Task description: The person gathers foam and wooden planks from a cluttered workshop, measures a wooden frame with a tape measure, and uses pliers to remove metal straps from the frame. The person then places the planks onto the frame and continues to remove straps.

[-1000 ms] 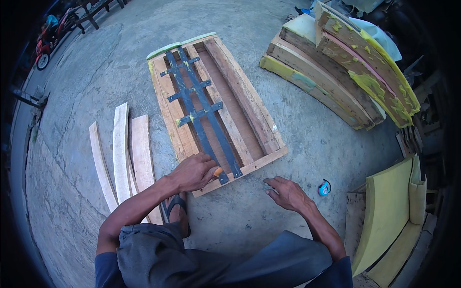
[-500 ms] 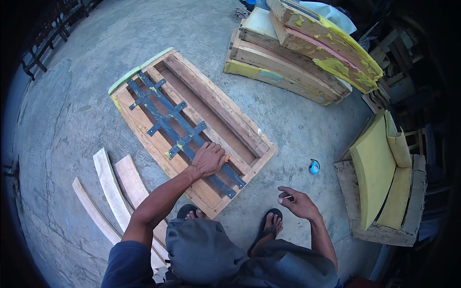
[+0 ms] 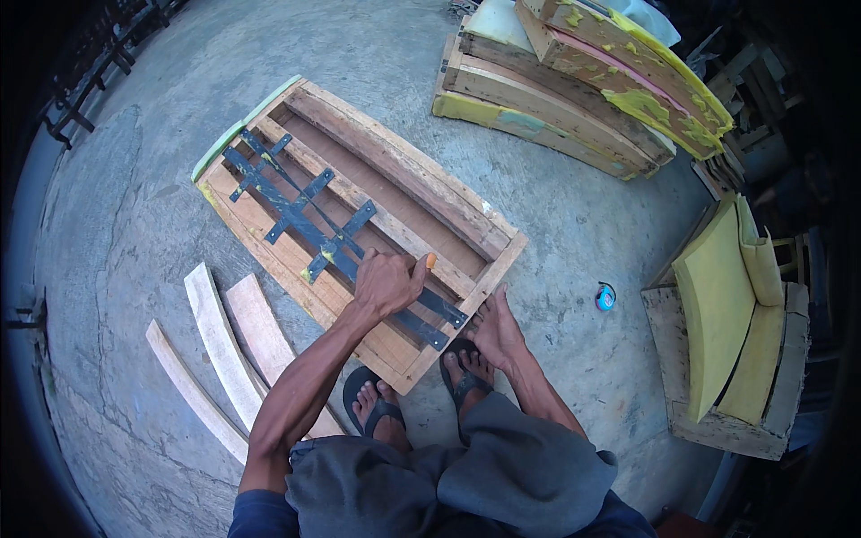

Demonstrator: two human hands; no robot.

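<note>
Since half second ago: your right hand (image 3: 495, 330) dropped from hovering above concrete floor (image 3: 574, 233) to near corner of wooden frame (image 3: 395, 184), fingers flat, gripping nothing. Your left hand (image 3: 387, 282) unchanged on dark metal strapping (image 3: 309, 215), clenched round small tool with orange tip (image 3: 430, 260); tool type unclear. Frame flat on floor, just ahead of your sandalled feet (image 3: 421, 394). Means frame now braced at both hands. Curved planks (image 3: 229, 345) left of frame. Blue tape measure (image 3: 605, 297) right. Yellow-padded seat sections (image 3: 574, 90) stacked beyond.
</note>
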